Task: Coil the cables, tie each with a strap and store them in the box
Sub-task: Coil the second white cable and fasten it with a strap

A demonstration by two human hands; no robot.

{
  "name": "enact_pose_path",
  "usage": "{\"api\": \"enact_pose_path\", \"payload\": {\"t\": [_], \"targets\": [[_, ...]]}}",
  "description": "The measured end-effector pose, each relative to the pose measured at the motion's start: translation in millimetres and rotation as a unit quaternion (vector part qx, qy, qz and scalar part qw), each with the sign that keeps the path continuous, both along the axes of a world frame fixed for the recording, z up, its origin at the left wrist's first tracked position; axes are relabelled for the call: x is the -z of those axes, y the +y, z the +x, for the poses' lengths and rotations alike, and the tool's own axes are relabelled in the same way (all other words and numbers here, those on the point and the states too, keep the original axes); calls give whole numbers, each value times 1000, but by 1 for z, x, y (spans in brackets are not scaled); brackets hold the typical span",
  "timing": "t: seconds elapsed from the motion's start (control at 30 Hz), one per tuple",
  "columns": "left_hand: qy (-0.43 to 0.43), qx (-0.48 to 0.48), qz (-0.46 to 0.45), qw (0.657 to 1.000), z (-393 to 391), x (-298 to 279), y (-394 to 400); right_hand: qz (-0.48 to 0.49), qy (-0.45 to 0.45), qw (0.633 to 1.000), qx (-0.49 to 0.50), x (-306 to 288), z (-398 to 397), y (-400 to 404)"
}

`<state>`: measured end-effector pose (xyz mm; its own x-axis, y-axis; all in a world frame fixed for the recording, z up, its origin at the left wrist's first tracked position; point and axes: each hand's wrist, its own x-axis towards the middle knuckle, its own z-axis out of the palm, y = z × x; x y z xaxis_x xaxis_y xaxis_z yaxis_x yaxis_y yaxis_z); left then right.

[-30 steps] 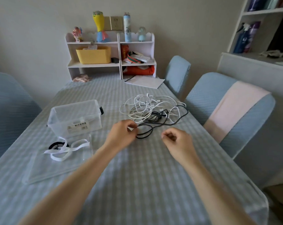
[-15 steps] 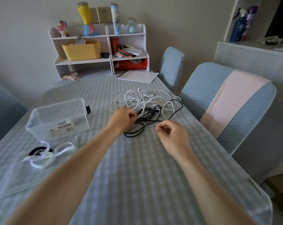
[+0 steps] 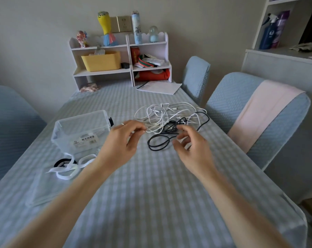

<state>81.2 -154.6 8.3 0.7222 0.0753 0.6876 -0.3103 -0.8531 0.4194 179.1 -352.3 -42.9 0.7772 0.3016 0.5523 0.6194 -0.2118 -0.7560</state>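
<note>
Both hands are now lifting off the worktop point(image 3: 151, 194): left hand point(image 3: 122, 140) is pinching a white cable point(image 3: 157, 119); right hand point(image 3: 191, 147), fingers spread, is reaching toward the black cable point(image 3: 158, 145). Untangling is starting.

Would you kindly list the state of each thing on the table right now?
clear box: open, empty, lid off.
white cables: loose, tangled, uncoiled.
black cable: loose, untied.
straps: lying unused beside the box.
left hand: pinching a white cable.
right hand: open, fingers spread by the black cable.

Bare tablecloth point(image 3: 151, 194) near; box point(image 3: 81, 129) left, cables point(image 3: 169, 120) ahead
</note>
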Motion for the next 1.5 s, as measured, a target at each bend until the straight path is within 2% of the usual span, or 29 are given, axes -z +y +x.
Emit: {"api": "enact_pose_path", "payload": {"t": [0.13, 0.27, 0.4, 0.53, 0.7, 0.77, 0.8, 0.9, 0.93, 0.97, 1.0, 1.07, 1.13, 1.2, 1.27, 1.3, 1.5], "targets": [[16, 15, -44, 999, -37, 0, -3, -82, -74, 993, -41, 1, -3, 11], [77, 31, -97, 992, -69, 12, -12, -188, -128, 971, -77, 7, -10, 22], [54, 10, -209, 976, -87, 23, -12, -209, -146, 963, -91, 12, -13, 23], [-20, 37, -406, 913, -91, 21, -5, -223, -175, 956, -71, 16, -22, 17], [-1, 58, -414, 909, -93, 14, -19, -160, -124, 977, -74, 7, -37, 10], [16, 106, -476, 873, -88, 10, -19, -165, -107, 978, -74, 6, -44, 8], [19, 137, -520, 843, -87, 8, -18, -172, -105, 977, -75, 6, -46, 6], [0, 204, -668, 716, -83, 3, -14, -198, -107, 970, -88, 9, -45, 1], [-1, 199, -700, 686, -82, 2, -14, -210, -108, 968, -88, 11, -43, 0], [11, 175, -709, 683, -81, 1, -16, -220, -107, 966, -88, 12, -40, -1], [34, 141, -702, 697, -79, 1, -18, -225, -104, 965, -89, 12, -39, -2], [107, 73, -630, 766, -76, 4, -24, -231, -100, 962, -104, 10, -38, -3], [192, 8, -471, 861, -71, 7, -29, -229, -103, 960, -123, 7, -38, -2], [283, -49, -265, 921, -65, 15, -33, -220, -106, 961, -127, 8, -39, -1], [345, -83, -94, 930, -60, 19, -35, -226, -113, 960, -120, 9, -40, -1], [358, -79, -72, 928, -61, 19, -35, -232, -115, 958, -119, 10, -40, -1], [330, -33, -260, 907, -87, 16, -30, -257, -118, 946, -159, 9, -28, -1]]}}
